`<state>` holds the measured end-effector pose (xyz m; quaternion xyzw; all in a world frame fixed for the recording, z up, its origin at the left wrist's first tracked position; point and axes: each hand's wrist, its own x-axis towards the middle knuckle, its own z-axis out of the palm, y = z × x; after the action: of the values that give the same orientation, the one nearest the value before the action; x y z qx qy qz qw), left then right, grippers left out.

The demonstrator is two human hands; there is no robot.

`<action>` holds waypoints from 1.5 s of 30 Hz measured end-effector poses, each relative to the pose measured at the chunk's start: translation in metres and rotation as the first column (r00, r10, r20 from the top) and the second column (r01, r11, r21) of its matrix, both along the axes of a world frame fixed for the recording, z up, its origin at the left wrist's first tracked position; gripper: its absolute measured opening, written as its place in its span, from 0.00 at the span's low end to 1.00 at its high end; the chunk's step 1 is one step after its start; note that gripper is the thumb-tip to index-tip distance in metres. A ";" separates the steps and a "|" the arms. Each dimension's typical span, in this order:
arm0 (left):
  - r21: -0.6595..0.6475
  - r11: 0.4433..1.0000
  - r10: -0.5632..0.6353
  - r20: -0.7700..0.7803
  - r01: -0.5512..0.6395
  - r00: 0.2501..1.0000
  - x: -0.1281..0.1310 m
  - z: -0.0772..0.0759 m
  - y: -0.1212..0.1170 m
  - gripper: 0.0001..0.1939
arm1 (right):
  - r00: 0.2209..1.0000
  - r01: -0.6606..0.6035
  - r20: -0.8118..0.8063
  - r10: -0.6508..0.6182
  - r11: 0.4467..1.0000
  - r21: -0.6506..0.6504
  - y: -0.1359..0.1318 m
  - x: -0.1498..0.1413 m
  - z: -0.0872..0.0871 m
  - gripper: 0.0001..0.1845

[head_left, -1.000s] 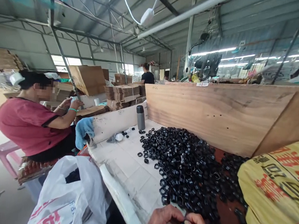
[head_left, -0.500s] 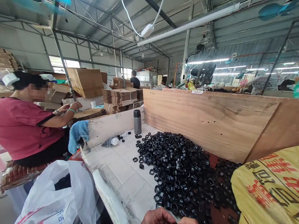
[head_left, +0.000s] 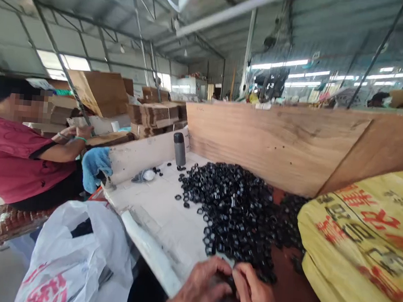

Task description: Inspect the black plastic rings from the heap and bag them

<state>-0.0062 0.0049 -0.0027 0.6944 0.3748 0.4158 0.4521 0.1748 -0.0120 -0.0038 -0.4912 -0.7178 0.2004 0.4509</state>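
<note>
A heap of small black plastic rings (head_left: 231,210) covers the table, with a few loose rings scattered at its left edge. My left hand (head_left: 200,287) and my right hand (head_left: 250,294) sit at the bottom of the view, right by the heap's near edge. Their fingertips meet around a small dark piece that looks like one black ring (head_left: 229,281), mostly hidden by my fingers.
A tall plywood board (head_left: 276,143) walls the table's far side, and a yellow woven sack (head_left: 362,245) lies to the right. A grey flask (head_left: 179,150) stands by the wall. A white plastic bag (head_left: 75,262) sits left, beyond which a person in a red shirt (head_left: 18,153) works.
The view has swung and tilted, shifting the scene left. My hands sit slightly higher in the picture, still pinching the dark piece together.
</note>
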 end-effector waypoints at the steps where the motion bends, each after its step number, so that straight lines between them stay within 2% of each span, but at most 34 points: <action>1: -0.013 1.000 -0.007 0.021 0.008 1.000 0.002 0.005 -0.002 0.11 | 1.000 -0.003 0.009 0.003 1.000 -0.024 -0.003 0.003 0.009 0.16; 3: -0.132 0.991 0.008 0.120 0.008 0.993 0.004 0.010 -0.002 0.13 | 0.997 -0.075 0.017 0.077 0.993 -0.087 -0.005 0.007 0.021 0.12; 5: -0.210 0.977 -0.003 0.185 0.042 0.983 0.006 0.009 0.000 0.15 | 0.993 -0.119 0.003 0.121 0.984 -0.135 -0.004 0.009 0.024 0.10; 8: -0.166 0.986 -0.002 0.157 0.028 0.988 0.006 0.005 0.000 0.14 | 0.993 -0.096 0.049 0.105 0.981 -0.167 -0.003 0.010 0.020 0.10; 12: -0.125 0.992 0.006 0.149 0.013 0.989 0.005 0.005 0.000 0.13 | 0.987 -0.066 0.135 0.087 0.985 -0.158 -0.004 0.009 0.017 0.18; 14: -0.157 0.987 0.017 0.178 0.012 0.984 0.005 0.008 0.000 0.13 | 0.990 -0.067 0.108 0.086 0.984 -0.165 -0.004 0.009 0.019 0.16; 16: -0.194 0.981 0.029 0.196 0.010 0.980 0.005 0.010 0.001 0.14 | 0.993 -0.097 0.045 0.105 0.982 -0.163 -0.005 0.009 0.021 0.09; 19: -0.215 0.976 0.027 0.211 0.019 0.977 0.004 0.013 0.001 0.15 | 0.990 -0.142 -0.010 0.142 0.981 -0.132 -0.005 0.011 0.023 0.10; 22: -0.152 0.988 0.006 0.177 0.021 0.984 0.003 0.011 0.000 0.13 | 0.993 -0.115 -0.001 0.117 0.980 -0.161 -0.005 0.011 0.022 0.08; 26: 0.112 0.994 -0.003 0.048 -0.003 0.999 0.003 0.009 -0.003 0.08 | 0.999 -0.048 -0.013 0.047 0.967 -0.252 -0.004 0.007 0.022 0.14; 27: 0.142 0.990 -0.005 0.026 0.001 1.000 0.003 0.008 -0.003 0.08 | 0.999 -0.039 -0.018 0.035 0.960 -0.277 -0.004 0.006 0.023 0.16; 28: 0.132 0.991 -0.006 0.022 0.003 1.000 0.004 0.008 -0.003 0.08 | 1.000 -0.029 -0.018 0.025 0.955 -0.296 -0.004 0.006 0.023 0.19; 30: 0.011 1.000 0.010 0.064 -0.010 0.998 0.005 0.008 -0.002 0.10 | 1.000 -0.017 -0.019 0.011 0.952 -0.306 -0.004 0.005 0.024 0.20; 32: -0.138 0.990 0.039 0.145 -0.019 0.989 0.005 0.008 -0.001 0.13 | 0.999 -0.032 -0.041 0.021 0.962 -0.269 -0.004 0.007 0.025 0.14; 34: -0.211 0.977 0.038 0.208 0.007 0.977 0.005 0.008 0.001 0.13 | 0.997 -0.067 -0.060 0.056 0.977 -0.202 -0.004 0.008 0.025 0.09; 35: -0.204 0.979 0.026 0.220 0.020 0.975 0.005 0.007 0.001 0.12 | 0.995 -0.085 -0.060 0.075 0.981 -0.177 -0.004 0.009 0.025 0.08; 37: -0.108 0.994 -0.001 0.189 0.022 0.982 0.004 0.005 0.001 0.09 | 0.996 -0.085 -0.050 0.077 0.980 -0.180 -0.003 0.009 0.023 0.08; 39: 0.032 0.999 -0.031 0.111 0.027 0.993 0.004 0.004 0.001 0.08 | 0.998 -0.047 -0.057 0.033 0.967 -0.251 -0.003 0.008 0.022 0.11; 41: 0.073 0.996 -0.058 0.073 0.053 0.996 0.004 0.005 0.000 0.08 | 0.996 -0.021 -0.084 -0.006 0.947 -0.320 -0.003 0.009 0.023 0.14; 43: -0.056 0.997 -0.052 0.161 0.061 0.986 0.004 0.007 0.001 0.08 | 0.994 -0.049 -0.104 0.017 0.951 -0.304 -0.003 0.010 0.024 0.12; 45: -0.224 0.971 -0.014 0.284 0.081 0.959 0.005 0.009 0.002 0.10 | 0.991 -0.116 -0.090 0.100 0.974 -0.193 -0.003 0.012 0.025 0.10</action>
<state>-0.0016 0.0069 0.0060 0.5792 0.3364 0.4520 0.5891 0.1863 -0.0145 0.0213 -0.4854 -0.7014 0.3147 0.4165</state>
